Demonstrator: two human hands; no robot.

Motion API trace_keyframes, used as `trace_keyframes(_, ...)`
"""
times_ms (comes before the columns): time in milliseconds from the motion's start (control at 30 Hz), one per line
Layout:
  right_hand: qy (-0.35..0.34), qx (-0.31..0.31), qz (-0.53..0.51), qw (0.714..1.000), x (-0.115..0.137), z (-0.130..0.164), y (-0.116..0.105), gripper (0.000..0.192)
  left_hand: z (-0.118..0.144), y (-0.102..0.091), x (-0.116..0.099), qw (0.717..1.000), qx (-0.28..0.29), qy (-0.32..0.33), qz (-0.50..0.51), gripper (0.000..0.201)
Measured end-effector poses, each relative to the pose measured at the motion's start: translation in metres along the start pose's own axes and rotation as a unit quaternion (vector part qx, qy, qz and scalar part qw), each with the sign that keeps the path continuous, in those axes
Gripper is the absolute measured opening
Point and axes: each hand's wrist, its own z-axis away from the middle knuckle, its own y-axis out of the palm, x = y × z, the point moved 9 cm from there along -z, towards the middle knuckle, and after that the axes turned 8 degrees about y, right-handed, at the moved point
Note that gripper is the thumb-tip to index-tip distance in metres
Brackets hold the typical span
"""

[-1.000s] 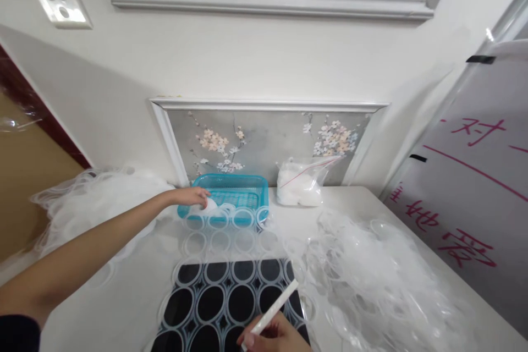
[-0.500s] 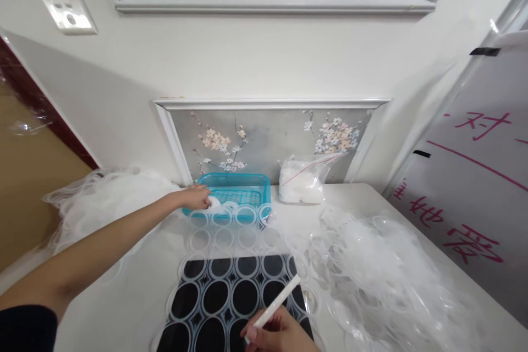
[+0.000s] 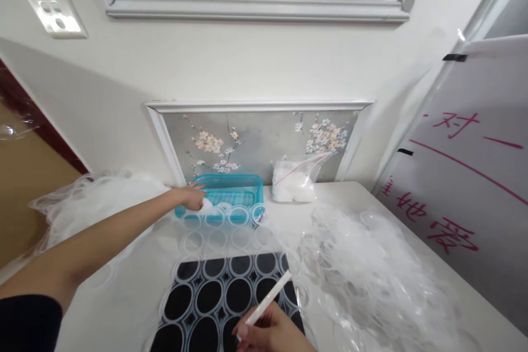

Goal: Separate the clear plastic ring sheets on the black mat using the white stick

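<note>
Since the earlier frames little has moved: the left hand (image 3: pixel 190 197) stays stretched out to the near left corner of the blue basket (image 3: pixel 223 198) at about 11 o'clock, and the right hand (image 3: pixel 270 333) has shifted only slightly at 6 o'clock. The left hand's fingers curl down over a small white piece (image 3: pixel 205 205) at the basket's edge, touching it; whether they have closed on it I cannot tell. The right hand is closed around a white stick (image 3: pixel 268 306), which slants up toward 1 o'clock over the clear sheet of rings (image 3: pixel 225 242) lying on a black mat (image 3: pixel 225 300) on the table (image 3: pixel 124 297). A bag of white pieces (image 3: pixel 293 187) leans just right of the basket, and clear plastic scrap (image 3: pixel 371 275) is heaped at 3 o'clock.
</note>
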Motion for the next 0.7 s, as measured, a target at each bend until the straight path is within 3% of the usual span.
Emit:
trace_keyframes(167, -0.003, 0.009, 0.012, 1.000, 0.002, -0.001, 0.000, 0.054, 0.017, -0.025, 0.008, 0.998, -0.048, -0.006, 0.047, 0.028)
trace_keyframes(267, -0.002, 0.009, 0.022, 1.000, 0.000, -0.005, -0.002, 0.053, 0.048, -0.046, 0.009, 0.988, -0.132, 0.006, 0.083, 0.023)
trace_keyframes(333, -0.003, 0.007, 0.024, 1.000, -0.001, -0.008, -0.004, 0.053, 0.081, -0.048, 0.001, 0.973, -0.206, 0.007, 0.101, 0.032)
trace_keyframes(433, -0.002, 0.001, 0.023, 1.000, -0.003, -0.008, -0.004, 0.053, 0.135, -0.015, -0.032, 0.950, -0.290, 0.004, 0.119, 0.040)
trace_keyframes(500, -0.007, -0.007, 0.030, 0.999, -0.002, -0.003, -0.003, 0.050, 0.168, 0.016, -0.072, 0.923, -0.353, 0.062, 0.136, 0.032)
trace_keyframes(600, -0.026, -0.032, 0.050, 0.998, 0.003, 0.006, -0.002, 0.045, 0.197, 0.070, -0.132, 0.924, -0.346, 0.124, 0.111, 0.022)
trace_keyframes(700, -0.038, -0.051, 0.067, 0.996, 0.002, 0.011, 0.000, 0.046, 0.211, 0.102, -0.168, 0.921, -0.349, 0.137, 0.102, 0.023)
